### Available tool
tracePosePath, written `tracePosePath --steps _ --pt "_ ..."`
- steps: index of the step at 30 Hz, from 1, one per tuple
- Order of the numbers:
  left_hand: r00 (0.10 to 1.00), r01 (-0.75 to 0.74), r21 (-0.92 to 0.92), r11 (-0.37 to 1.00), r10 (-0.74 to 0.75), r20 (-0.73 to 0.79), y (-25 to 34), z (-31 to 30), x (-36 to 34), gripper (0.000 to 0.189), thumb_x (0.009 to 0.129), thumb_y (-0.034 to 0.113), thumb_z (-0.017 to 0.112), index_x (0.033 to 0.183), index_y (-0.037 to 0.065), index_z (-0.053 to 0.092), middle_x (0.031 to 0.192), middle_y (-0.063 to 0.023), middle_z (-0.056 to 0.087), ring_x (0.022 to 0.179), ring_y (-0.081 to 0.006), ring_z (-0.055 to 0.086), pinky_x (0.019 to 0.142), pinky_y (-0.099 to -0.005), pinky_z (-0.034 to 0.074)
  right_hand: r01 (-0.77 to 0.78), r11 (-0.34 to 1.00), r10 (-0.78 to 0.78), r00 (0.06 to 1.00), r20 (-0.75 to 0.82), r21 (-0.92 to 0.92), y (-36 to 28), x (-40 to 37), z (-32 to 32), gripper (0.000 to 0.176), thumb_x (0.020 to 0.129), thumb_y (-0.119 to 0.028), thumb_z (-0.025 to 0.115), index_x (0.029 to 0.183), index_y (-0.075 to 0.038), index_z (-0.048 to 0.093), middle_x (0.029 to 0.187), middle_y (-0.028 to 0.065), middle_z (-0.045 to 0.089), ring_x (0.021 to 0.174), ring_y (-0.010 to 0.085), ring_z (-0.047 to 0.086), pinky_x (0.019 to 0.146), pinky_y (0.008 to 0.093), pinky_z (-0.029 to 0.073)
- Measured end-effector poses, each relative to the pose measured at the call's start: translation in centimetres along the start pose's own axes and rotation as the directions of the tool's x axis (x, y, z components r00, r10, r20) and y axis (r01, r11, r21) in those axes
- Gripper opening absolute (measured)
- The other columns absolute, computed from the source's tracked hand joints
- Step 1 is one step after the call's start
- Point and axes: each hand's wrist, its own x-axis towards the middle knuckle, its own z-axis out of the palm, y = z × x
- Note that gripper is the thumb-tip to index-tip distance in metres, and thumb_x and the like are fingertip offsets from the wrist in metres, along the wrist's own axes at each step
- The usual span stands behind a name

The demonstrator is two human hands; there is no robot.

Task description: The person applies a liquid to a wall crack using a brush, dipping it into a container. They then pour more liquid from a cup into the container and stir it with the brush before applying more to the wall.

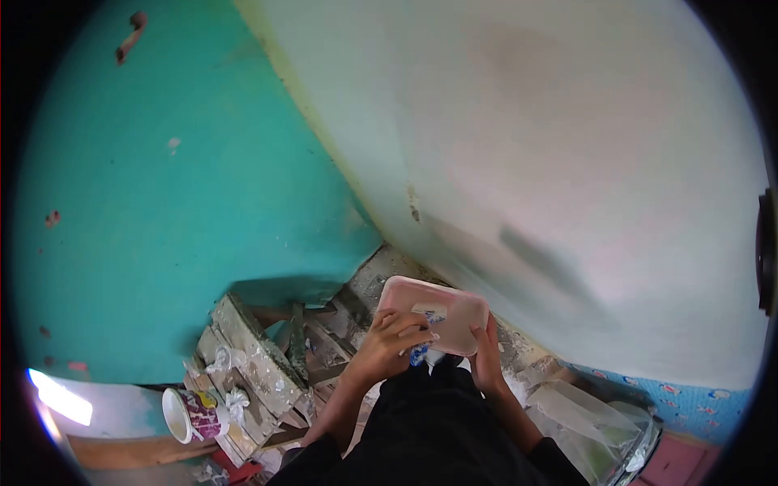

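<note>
A shallow pink tray [458, 312] with rounded corners is held in front of the body at the lower middle. My right hand [486, 356] grips its right edge, thumb on the near rim. Over the left part of the tray, my left hand [393, 344] has its fingers bent around a small blue and white item [419, 354], whose exact kind is unclear. Inside the tray lies a pale label-like patch [429, 310] with blue marks, partly behind the fingers.
A green wall [203, 202] and a whitish wall [567, 162] meet in a corner. At lower left are worn wooden boards [259, 356] and a white and purple bucket [194, 415]. Clear plastic sheeting [587, 421] lies at lower right, near a pink object [673, 462].
</note>
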Motion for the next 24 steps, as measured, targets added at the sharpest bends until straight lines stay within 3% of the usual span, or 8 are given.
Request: tracePosePath --steps 4,8,11,17,21,24 --pt "0.998 0.069 -0.002 0.998 -0.069 -0.014 0.4 0.0 -3.3 0.050 0.062 0.009 0.087 0.109 0.013 0.072 0.122 -0.0027 0.067 0.118 -0.0258 0.063 0.102 -0.0457 0.041 -0.008 1.000 0.009 0.999 0.049 -0.013 0.6 -0.6 1.6 0.055 0.103 -0.017 0.049 0.154 -0.007 0.032 0.149 0.0112 0.044 0.136 0.0200 0.046 0.110 0.0360 0.044" --pt "0.989 0.143 -0.011 0.990 -0.144 -0.046 1.1 -0.4 -6.6 0.063 0.058 -0.003 0.074 0.119 0.011 0.067 0.130 -0.0056 0.061 0.130 -0.0263 0.055 0.109 -0.0519 0.031 -0.031 0.998 0.034 0.998 0.060 -0.052 1.3 -1.4 3.7 0.055 0.102 -0.018 0.050 0.155 -0.010 0.033 0.148 0.0112 0.044 0.136 0.0206 0.047 0.110 0.0361 0.045" --pt "0.964 0.250 -0.113 0.962 -0.258 -0.061 2.5 -2.6 -8.5 0.062 0.061 -0.003 0.072 0.122 0.008 0.065 0.134 -0.0084 0.059 0.135 -0.0286 0.052 0.110 -0.0570 0.027 -0.043 0.996 0.048 0.997 0.059 -0.081 3.2 -1.6 4.8 0.057 0.101 -0.021 0.052 0.155 -0.011 0.033 0.148 0.0115 0.044 0.136 0.0222 0.048 0.110 0.0383 0.045" --pt "0.923 0.213 -0.237 0.948 -0.274 -0.268 0.6 -5.1 -16.9 0.044 0.075 -0.007 0.065 0.118 0.003 0.064 0.125 -0.0153 0.063 0.119 -0.0341 0.060 0.100 -0.0469 0.042 -0.030 0.998 0.035 0.993 0.113 -0.048 7.9 -4.1 9.1 0.060 0.101 -0.025 0.055 0.155 -0.012 0.032 0.147 0.0117 0.045 0.136 0.0239 0.048 0.106 0.0428 0.049" --pt "0.807 0.336 -0.110 0.935 -0.346 -0.478 -1.5 -8.2 -21.1 0.029 0.081 -0.008 0.062 0.107 0.001 0.067 0.110 -0.0193 0.067 0.101 -0.0382 0.065 0.085 -0.0414 0.050 -0.054 0.997 0.059 0.992 0.115 -0.050 11.4 -6.4 12.1 0.060 0.102 -0.026 0.055 0.155 -0.012 0.031 0.146 0.0112 0.045 0.136 0.0237 0.048 0.104 0.0428 0.051" --pt "0.615 0.568 0.048 0.822 -0.385 -0.688 -4.8 -11.8 -25.5 0.030 0.085 0.002 0.067 0.115 -0.001 0.064 0.112 -0.0208 0.065 0.106 -0.0406 0.061 0.092 -0.0463 0.046 -0.073 0.996 0.079 0.992 0.100 -0.057 13.5 -8.0 14.2 0.059 0.103 -0.026 0.054 0.155 -0.012 0.031 0.146 0.0106 0.045 0.136 0.0233 0.048 0.103 0.0416 0.052"
